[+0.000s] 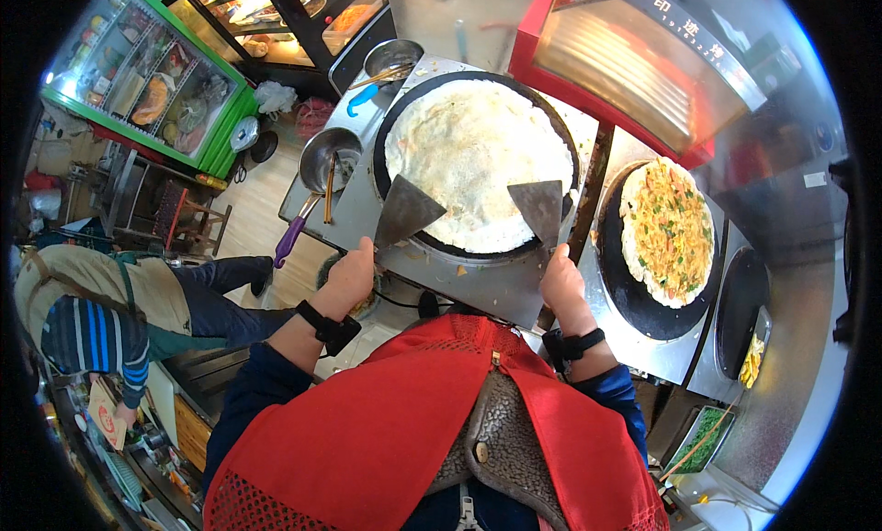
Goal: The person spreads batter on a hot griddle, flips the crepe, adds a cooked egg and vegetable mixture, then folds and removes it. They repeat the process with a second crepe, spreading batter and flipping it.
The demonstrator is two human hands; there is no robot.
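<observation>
A large pale flatbread (468,145) covers most of a round black griddle (381,152) in front of me. My left hand (350,276) grips a wide triangular metal scraper (408,213), whose blade overlaps the bread's lower left edge. In my right hand (562,280) is a second scraper (540,204), its blade over the lower right part of the bread. Both handles are mostly hidden in my fists. On another black griddle (613,255) to the right lies a flatbread topped with shredded filling and green bits (667,235).
Left of the griddle are a steel pot with a purple handle (331,155), chopsticks (329,193) and another metal bowl (393,54). A red-framed warming cabinet (620,69) stands beyond. A co-worker (117,310) holding a paper bag (107,412) is at far left. A third griddle (743,303) sits far right.
</observation>
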